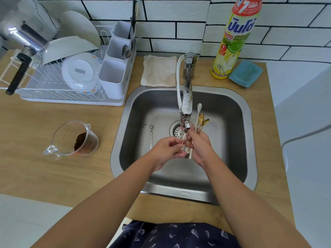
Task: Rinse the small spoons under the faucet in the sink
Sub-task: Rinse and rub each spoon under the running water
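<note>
Over the steel sink (232, 108), my right hand (198, 147) grips a bunch of small spoons (201, 120), gold and white, their ends fanning up beside the faucet (187, 97). My left hand (168, 149) pinches a small spoon at the bunch's lower part, just below the faucet's spout. A white floral handle (189, 153) pokes out under my hands. One silver small spoon (151, 135) lies alone on the sink floor to the left of the drain (176, 131). I cannot tell whether water runs.
A glass measuring cup (75, 140) with dark grounds lies on the wooden counter at left. A dish rack (68, 68) with plates and a cutlery holder stands behind it. A beige cloth (159, 70), dish soap bottle (232, 38) and blue sponge (246, 73) sit behind the sink.
</note>
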Demonstrator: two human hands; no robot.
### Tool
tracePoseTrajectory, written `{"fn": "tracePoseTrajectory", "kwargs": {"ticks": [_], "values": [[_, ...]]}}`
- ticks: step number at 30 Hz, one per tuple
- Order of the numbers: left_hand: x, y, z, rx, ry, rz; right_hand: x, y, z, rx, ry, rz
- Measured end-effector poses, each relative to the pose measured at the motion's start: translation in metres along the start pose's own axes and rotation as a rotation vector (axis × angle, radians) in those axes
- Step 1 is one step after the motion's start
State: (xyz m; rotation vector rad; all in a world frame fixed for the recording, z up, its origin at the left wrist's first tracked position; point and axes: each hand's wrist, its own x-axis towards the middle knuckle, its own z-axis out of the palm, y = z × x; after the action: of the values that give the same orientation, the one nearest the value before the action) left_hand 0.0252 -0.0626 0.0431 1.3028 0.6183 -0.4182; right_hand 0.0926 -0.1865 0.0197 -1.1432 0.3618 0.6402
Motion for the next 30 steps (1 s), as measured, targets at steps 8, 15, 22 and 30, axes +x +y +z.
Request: {"fn": "tracePoseTrajectory", "kwargs": {"ticks": [8, 15, 22, 30], "values": [[0.028, -0.009, -0.012, 0.332, 0.075, 0.038, 0.006, -0.011, -0.016, -0.231, 0.168, -0.019], [0.055, -0.055, -0.063, 1.155, 0.466, -0.170, 0.009, -0.001, -0.029, -0.019, 0.081, -0.005], [0.061, -0.051, -0.062, 1.177, 0.376, -0.214, 0.013, 0.002, -0.041, 0.084, 0.084, 0.019], [0.046, -0.041, -0.047, 0.966, 0.264, -0.141, 0.011, 0.000, -0.039, 0.082, 0.069, 0.078]]}}
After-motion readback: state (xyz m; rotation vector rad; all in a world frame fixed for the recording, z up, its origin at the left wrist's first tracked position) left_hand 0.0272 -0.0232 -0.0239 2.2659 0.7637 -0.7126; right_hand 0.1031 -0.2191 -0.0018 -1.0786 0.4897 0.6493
